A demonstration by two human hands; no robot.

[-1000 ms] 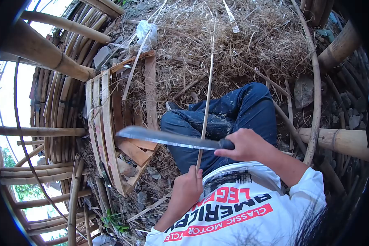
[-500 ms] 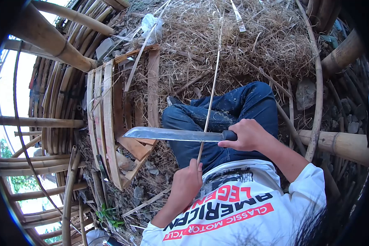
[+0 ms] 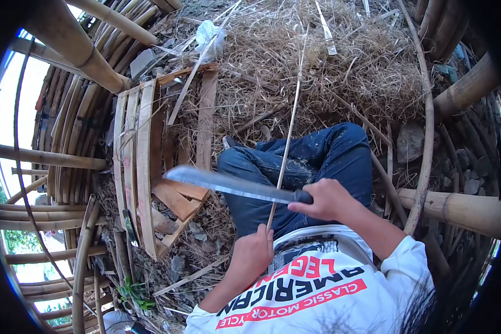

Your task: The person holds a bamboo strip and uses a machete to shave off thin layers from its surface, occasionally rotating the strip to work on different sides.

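My right hand (image 3: pixel 329 200) is wrapped round the dark handle of a machete (image 3: pixel 234 187). Its long blade points left across my lap, slightly blurred, with the tip tilted toward the far side. Between the fingers of my left hand (image 3: pixel 253 254), close to my waist, is the near end of a long thin bamboo strip (image 3: pixel 290 128). From there the strip runs away from me over my crossed legs to the pile of shavings. Near the handle, the blade overlaps the strip in this view.
A slatted wooden crate (image 3: pixel 146 167) lies left of my legs. Bamboo shavings (image 3: pixel 328 72) cover the ground ahead, with a white plastic bag (image 3: pixel 209 40) at their left. Bamboo poles (image 3: pixel 456 210) stand and lie on both sides, and a stone (image 3: pixel 411 142) sits at the right.
The machete has tilted, its tip swinging toward the far side and its handle coming slightly nearer me. My left hand keeps its hold on the strip. The whole view has shifted a little.
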